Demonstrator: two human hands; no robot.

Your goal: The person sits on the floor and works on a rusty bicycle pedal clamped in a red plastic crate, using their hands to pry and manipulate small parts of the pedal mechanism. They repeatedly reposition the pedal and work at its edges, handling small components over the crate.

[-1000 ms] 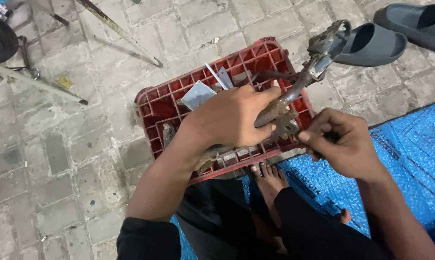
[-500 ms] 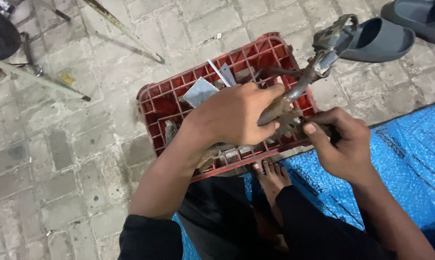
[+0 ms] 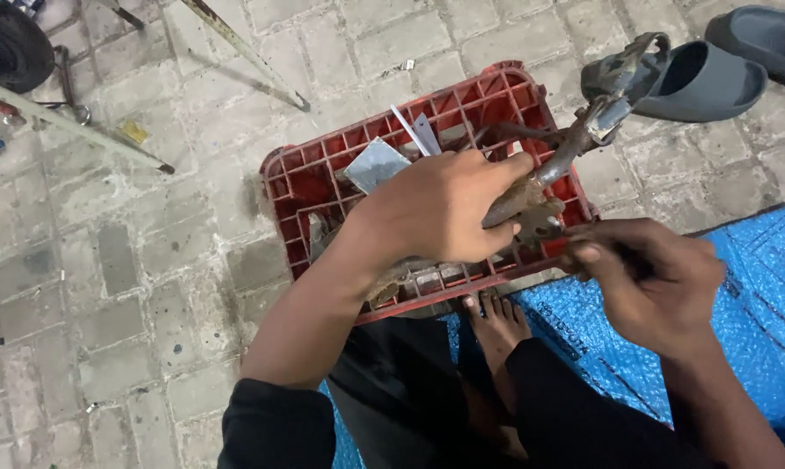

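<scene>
Your left hand (image 3: pixel 449 208) grips the rusty metal part (image 3: pixel 575 148) over the red crate (image 3: pixel 305 178) at frame centre. Its long axis runs up-right toward the sandal (image 3: pixel 705 82). Your right hand (image 3: pixel 653 287), fingers pinched closed, works at its lower end.

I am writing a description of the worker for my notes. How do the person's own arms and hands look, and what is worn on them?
Both hands are bare: the left hand and the right hand carry no gloves, rings or watch that I can see. The forearms are uncovered too. Dark black sleeves are pushed up near the elbows, plain, without visible markings.
</scene>
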